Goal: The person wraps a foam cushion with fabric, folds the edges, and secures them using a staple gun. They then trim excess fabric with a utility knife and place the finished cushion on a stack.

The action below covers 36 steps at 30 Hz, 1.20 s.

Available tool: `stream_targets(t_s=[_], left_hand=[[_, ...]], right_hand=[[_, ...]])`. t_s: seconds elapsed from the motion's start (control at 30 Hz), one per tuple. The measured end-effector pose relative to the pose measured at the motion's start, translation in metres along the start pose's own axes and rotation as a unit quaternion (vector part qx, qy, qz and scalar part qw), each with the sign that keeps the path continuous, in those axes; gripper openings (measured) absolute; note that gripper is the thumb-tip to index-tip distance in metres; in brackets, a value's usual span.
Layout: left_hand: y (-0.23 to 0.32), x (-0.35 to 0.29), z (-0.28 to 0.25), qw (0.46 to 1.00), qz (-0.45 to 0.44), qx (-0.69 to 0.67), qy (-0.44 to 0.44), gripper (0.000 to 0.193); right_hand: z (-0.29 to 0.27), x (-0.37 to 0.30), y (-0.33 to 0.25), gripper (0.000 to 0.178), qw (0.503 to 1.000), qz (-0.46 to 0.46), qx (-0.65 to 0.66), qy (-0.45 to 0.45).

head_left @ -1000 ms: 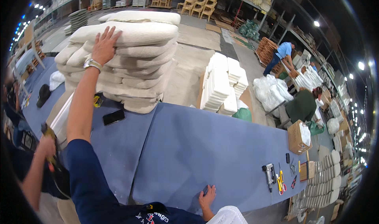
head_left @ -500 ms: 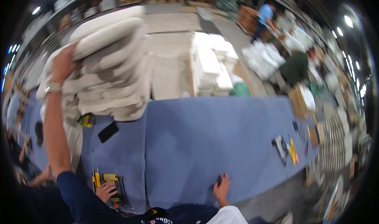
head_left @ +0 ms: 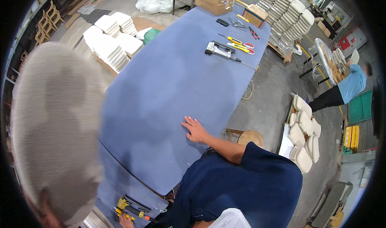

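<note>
A large beige fabric seat cushion (head_left: 60, 119), smeared by motion, fills the left side close up. My left hand (head_left: 48, 212) grips its lower end; most of the fingers are blurred or hidden. My right hand (head_left: 195, 130) rests palm down on the blue covered table (head_left: 161, 79), fingers apart, holding nothing. At the bottom left, another person's hand (head_left: 125, 221) lies by a yellow and black nail gun (head_left: 134, 204) on the table. Farther along the table lie a silver air stapler (head_left: 217, 51), a yellow screwdriver (head_left: 233, 40) and scissors (head_left: 246, 49).
A cardboard box (head_left: 215, 3) stands at the table's far end, with red pliers (head_left: 253, 33) nearby. White pads (head_left: 105, 43) are stacked beyond the table. A round stool (head_left: 250, 138) and piled cushions (head_left: 303, 131) stand right. A person in blue (head_left: 350, 83) works at another table.
My view has swung right. My left hand was on top of the cushion stack; now it holds one cushion close by at the left. My right hand remains on the table.
</note>
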State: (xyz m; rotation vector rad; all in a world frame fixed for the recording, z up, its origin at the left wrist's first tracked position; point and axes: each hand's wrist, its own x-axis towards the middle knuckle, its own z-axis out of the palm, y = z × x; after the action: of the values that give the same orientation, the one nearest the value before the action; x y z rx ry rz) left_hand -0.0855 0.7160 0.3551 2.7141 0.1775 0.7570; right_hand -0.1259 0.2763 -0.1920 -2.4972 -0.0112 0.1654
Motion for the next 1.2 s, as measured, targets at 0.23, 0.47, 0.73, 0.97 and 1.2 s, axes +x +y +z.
stream_targets(t_s=[0.23, 0.47, 0.73, 0.97, 1.2], left_hand=[[0.106, -0.056, 0.175, 0.919, 0.274, -0.153, -0.241, 0.057], [0.182, -0.1, 0.289, 0.935, 0.248, -0.101, -0.233, 0.055], [0.309, -0.169, 0.398, 0.948, 0.085, -0.073, -0.299, 0.059], [0.407, -0.199, 0.457, 0.925, -0.034, 0.024, -0.377, 0.072], [0.482, -0.165, 0.519, 0.928, -0.055, 0.063, -0.363, 0.071]], right_hand=[[-0.032, 0.005, 0.051, 0.046, 0.993, 0.0, 0.119, -0.016], [-0.149, -0.022, 0.146, 0.034, 0.962, 0.204, 0.163, 0.086], [-0.292, 0.101, 0.334, 0.039, 0.959, 0.096, 0.047, 0.264], [-0.327, 0.202, 0.351, 0.045, 0.979, -0.045, -0.061, 0.189], [-0.336, 0.212, 0.38, 0.044, 0.973, -0.099, -0.047, 0.205]])
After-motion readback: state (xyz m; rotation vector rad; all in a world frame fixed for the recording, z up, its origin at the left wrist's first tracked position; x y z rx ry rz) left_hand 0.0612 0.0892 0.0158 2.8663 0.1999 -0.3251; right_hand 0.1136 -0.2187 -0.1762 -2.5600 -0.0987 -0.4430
